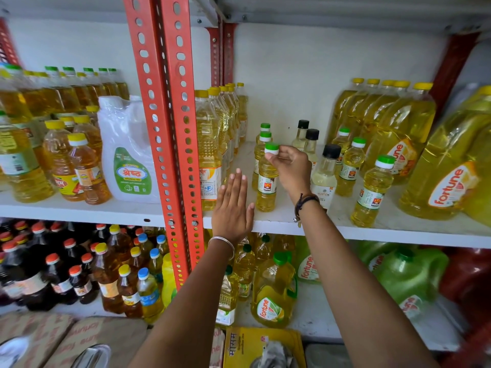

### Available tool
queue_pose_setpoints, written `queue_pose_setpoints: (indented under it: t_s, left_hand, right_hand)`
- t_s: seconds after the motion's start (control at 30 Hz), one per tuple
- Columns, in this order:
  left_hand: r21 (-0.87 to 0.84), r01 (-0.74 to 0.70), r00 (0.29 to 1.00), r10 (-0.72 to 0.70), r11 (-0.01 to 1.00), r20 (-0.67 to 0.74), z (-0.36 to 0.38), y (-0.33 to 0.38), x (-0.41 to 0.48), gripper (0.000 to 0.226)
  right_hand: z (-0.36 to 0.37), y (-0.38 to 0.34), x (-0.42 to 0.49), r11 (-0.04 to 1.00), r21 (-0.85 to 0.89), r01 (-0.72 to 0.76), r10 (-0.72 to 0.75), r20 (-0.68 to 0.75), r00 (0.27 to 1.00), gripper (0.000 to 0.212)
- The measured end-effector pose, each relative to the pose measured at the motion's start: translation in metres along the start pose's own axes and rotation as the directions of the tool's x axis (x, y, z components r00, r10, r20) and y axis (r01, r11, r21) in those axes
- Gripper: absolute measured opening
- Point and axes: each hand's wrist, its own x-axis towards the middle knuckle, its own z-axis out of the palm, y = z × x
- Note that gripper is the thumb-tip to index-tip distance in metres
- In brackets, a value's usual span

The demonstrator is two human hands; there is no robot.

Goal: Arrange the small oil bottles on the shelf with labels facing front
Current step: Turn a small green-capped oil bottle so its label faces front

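I have my right hand [288, 168] pinching the green cap of a small Uday oil bottle [267, 179], which stands upright on the white shelf [265, 221] just right of the red slotted upright [170, 128], its label already facing me. My left hand [233, 205] is open and flat, fingers spread, near the bottle's left side without touching it. The risk I see is in the cap-only hold: twisting there could tip the narrow bottle into the two green-capped bottles [263, 139] behind it, or nudge it off the shelf's front edge.
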Motion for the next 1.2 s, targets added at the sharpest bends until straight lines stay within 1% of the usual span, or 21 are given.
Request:
queue_pose_setpoints:
  t_s: [0.17,0.43,0.67,0.87,1.2]
  left_hand:
    - [-0.004,0.006,1.000,-0.006,1.000,-0.001,-0.001,0.001,0.000,0.063]
    - [-0.017,0.006,1.000,-0.006,1.000,-0.004,0.000,0.000,0.000,0.062]
    - [-0.016,0.003,1.000,-0.003,1.000,-0.009,0.002,-0.001,0.000,0.062]
    - [-0.019,-0.004,1.000,0.003,1.000,-0.014,0.003,-0.001,0.000,0.063]
    - [-0.016,-0.013,1.000,0.014,1.000,0.027,0.002,-0.001,0.000,0.062]
  right_hand:
    - [-0.005,-0.004,-0.006,1.000,-0.002,0.008,-0.008,-0.004,1.000,0.027]
    - [-0.011,-0.009,-0.014,0.999,0.007,0.042,-0.043,0.055,0.998,0.024]
    - [-0.017,-0.012,-0.017,0.998,0.010,0.064,-0.065,0.085,0.994,0.029]
    - [-0.017,-0.013,-0.021,0.999,0.020,0.047,-0.048,0.086,0.995,0.030]
    - [-0.013,-0.006,-0.023,0.999,0.027,0.020,-0.022,0.083,0.996,0.030]
